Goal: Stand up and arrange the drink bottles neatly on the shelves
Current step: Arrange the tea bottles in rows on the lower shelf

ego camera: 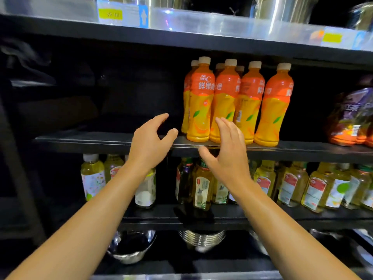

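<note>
Several orange juice bottles (pixel 232 102) with cream caps stand upright in a tight group on the middle black shelf (pixel 84 141). My left hand (pixel 150 144) hovers in front of the shelf edge, just left of the group, fingers spread and holding nothing. My right hand (pixel 228 152) is raised in front of the lowest part of the front bottles, fingers straight and empty; I cannot tell whether it touches them. On the shelf below stand several green tea bottles (pixel 290 184), partly hidden by my forearms.
Dark-wrapped drink packs (pixel 351 118) sit at the right end of the middle shelf. Its left half is dark and open. Steel pots (pixel 282 9) and price tags (pixel 111 15) line the top shelf. Steel bowls (pixel 201 237) are stacked on the bottom shelf.
</note>
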`<state>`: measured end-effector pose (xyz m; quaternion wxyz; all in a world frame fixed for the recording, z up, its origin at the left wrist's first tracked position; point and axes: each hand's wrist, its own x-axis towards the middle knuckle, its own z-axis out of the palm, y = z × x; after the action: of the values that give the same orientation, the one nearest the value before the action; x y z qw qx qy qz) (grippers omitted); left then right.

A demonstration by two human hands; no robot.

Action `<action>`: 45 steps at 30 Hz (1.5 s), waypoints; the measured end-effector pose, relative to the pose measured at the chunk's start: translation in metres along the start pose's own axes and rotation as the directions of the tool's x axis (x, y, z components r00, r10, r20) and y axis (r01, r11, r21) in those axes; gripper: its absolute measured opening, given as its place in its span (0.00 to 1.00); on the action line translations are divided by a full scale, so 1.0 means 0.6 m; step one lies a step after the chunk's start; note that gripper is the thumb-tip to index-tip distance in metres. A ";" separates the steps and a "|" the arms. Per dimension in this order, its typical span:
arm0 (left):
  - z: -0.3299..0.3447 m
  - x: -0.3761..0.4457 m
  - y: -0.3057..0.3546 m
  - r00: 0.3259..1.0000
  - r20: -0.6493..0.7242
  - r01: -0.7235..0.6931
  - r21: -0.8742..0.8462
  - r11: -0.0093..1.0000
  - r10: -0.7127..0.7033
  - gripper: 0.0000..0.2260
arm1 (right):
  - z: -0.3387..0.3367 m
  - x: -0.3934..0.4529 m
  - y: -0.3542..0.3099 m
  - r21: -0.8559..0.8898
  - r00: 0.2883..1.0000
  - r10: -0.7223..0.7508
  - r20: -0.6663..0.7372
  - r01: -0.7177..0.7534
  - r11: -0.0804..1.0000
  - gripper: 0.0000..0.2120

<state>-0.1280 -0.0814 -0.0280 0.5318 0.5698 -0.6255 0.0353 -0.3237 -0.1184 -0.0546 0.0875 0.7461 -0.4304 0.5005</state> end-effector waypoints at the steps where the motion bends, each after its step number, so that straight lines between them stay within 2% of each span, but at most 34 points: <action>1: -0.003 -0.024 0.000 1.000 -0.015 -0.014 0.048 0.999 0.015 0.23 | 0.003 -0.012 -0.008 0.011 1.000 -0.011 0.018 0.010 1.000 0.36; 6: -0.012 -0.144 -0.025 0.999 -0.037 -0.027 0.182 0.983 0.034 0.25 | 0.017 -0.096 -0.042 0.118 0.990 -0.062 0.130 0.047 0.992 0.35; 12: -0.031 -0.281 -0.066 0.991 0.008 0.125 0.279 0.952 -0.132 0.28 | 0.038 -0.200 -0.064 0.224 0.941 -0.085 0.329 0.009 0.974 0.35; 19: -0.074 -0.358 -0.130 0.957 -0.046 0.285 0.345 0.894 -0.287 0.30 | 0.077 -0.253 -0.081 0.279 0.896 -0.060 0.439 -0.073 0.958 0.36; 27: -0.099 -0.287 -0.234 0.920 -0.126 0.390 0.205 0.898 -0.371 0.29 | 0.171 -0.237 -0.098 0.292 0.881 0.073 0.468 -0.232 0.928 0.37; 35: -0.085 -0.158 -0.339 0.864 -0.178 0.476 -0.023 0.879 -0.472 0.32 | 0.265 -0.190 -0.104 0.201 0.873 0.252 0.418 -0.360 0.911 0.38; 38: -0.068 -0.129 -0.381 0.832 -0.187 0.509 -0.120 0.852 -0.523 0.34 | 0.287 -0.177 -0.104 0.162 0.851 0.338 0.402 -0.429 0.888 0.35; 41: -0.049 -0.123 -0.424 0.798 -0.133 0.571 -0.143 0.808 -0.587 0.35 | 0.304 -0.168 -0.103 0.097 0.817 0.393 0.421 -0.471 0.877 0.29; 45: -0.046 -0.136 -0.432 0.804 -0.130 0.559 -0.171 0.811 -0.581 0.29 | 0.322 -0.152 -0.104 0.142 0.774 0.412 0.482 -0.532 0.835 0.33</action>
<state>0.0659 -0.0985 -0.2194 0.6050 0.6920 -0.3767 -0.1152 -0.1600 -0.1378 -0.2043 -0.2421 0.7090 -0.5412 0.3819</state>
